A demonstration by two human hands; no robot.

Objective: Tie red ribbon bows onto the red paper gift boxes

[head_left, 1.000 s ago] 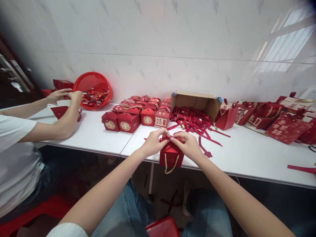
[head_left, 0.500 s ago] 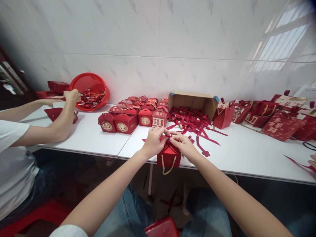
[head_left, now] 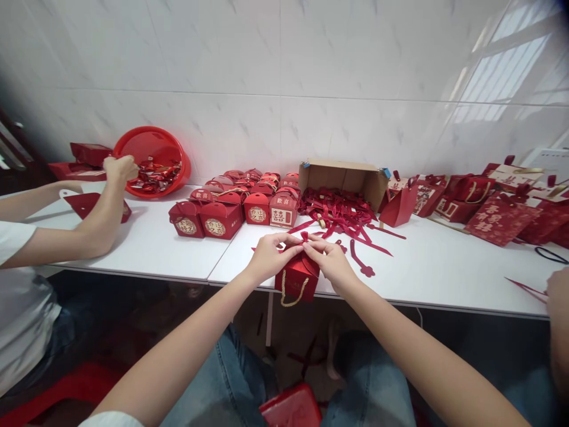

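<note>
A small red gift box (head_left: pixel 297 277) with a gold cord handle sits at the near edge of the white table (head_left: pixel 427 279). My left hand (head_left: pixel 269 256) and my right hand (head_left: pixel 328 259) meet over its top, fingers pinched on a red ribbon (head_left: pixel 304 237) at the box's closure. Both hands touch the box lid.
Several closed red gift boxes (head_left: pixel 242 204) stand behind. A cardboard box (head_left: pixel 344 178) spills red ribbons (head_left: pixel 344 216). Red paper bags (head_left: pixel 484 204) lie at the right. At the left, another person's hand (head_left: pixel 118 169) reaches by a red basin (head_left: pixel 153 160) of candies. Another hand (head_left: pixel 558 293) shows at the right edge.
My hands have drawn closer together over the box top, which now looks more closed. The person at the left has lifted a hand toward the basin.
</note>
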